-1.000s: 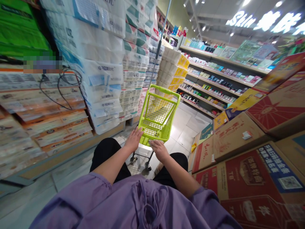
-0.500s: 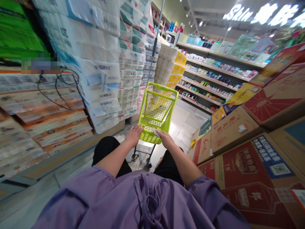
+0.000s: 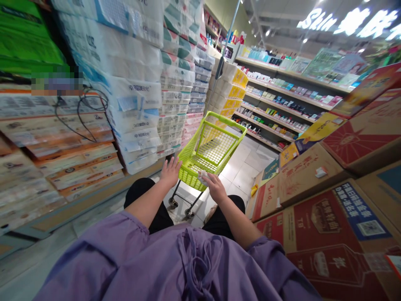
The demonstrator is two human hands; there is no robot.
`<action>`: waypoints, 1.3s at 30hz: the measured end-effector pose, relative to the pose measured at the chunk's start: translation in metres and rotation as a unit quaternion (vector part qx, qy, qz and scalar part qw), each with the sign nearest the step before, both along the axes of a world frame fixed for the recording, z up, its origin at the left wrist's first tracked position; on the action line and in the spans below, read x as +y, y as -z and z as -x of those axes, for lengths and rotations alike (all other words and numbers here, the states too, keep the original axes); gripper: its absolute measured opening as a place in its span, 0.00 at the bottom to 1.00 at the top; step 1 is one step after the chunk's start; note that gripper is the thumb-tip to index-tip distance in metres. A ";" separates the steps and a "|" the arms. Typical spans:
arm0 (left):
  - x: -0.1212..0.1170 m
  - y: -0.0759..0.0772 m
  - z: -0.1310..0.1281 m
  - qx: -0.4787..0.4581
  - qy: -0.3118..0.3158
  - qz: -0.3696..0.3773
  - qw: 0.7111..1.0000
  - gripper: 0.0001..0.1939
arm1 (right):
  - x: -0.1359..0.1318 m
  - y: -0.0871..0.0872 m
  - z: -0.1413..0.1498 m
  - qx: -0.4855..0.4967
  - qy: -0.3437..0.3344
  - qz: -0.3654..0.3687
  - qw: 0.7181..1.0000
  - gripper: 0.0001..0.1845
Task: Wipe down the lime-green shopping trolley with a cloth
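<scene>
Green cart [image 3: 216,146] has swung askew, near side facing the crumpled tissue [image 3: 202,174] the right hand [image 3: 216,186] pinches; left hand [image 3: 171,172] splayed, empty.

The head camera looks forward and down on the nearby green cart [image 3: 191,178].

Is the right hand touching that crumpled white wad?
Touching. The head view shows the right hand with its fingers closed on the white wad.
</scene>
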State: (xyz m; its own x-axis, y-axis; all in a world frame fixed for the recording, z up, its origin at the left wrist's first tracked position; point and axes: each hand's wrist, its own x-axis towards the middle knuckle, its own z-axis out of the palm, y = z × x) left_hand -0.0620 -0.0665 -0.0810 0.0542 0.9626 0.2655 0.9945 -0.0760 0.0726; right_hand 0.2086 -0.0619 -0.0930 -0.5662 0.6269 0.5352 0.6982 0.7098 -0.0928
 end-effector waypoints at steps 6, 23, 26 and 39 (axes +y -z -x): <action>-0.015 0.008 -0.030 -0.003 0.134 -0.022 0.991 0.41 | -0.016 0.021 0.006 -0.139 -0.018 -0.035 0.990 0.21; -0.028 0.020 -0.029 -0.037 0.107 -0.030 0.993 0.37 | -0.026 0.030 0.022 -0.177 0.003 0.037 0.984 0.19; -0.025 0.020 -0.026 -0.037 0.109 -0.039 0.993 0.35 | -0.028 0.024 0.028 -0.193 -0.003 0.036 0.980 0.17; -0.043 0.035 -0.046 -0.048 0.133 -0.082 0.987 0.40 | -0.023 -0.026 0.046 -0.059 -0.031 -0.014 0.998 0.30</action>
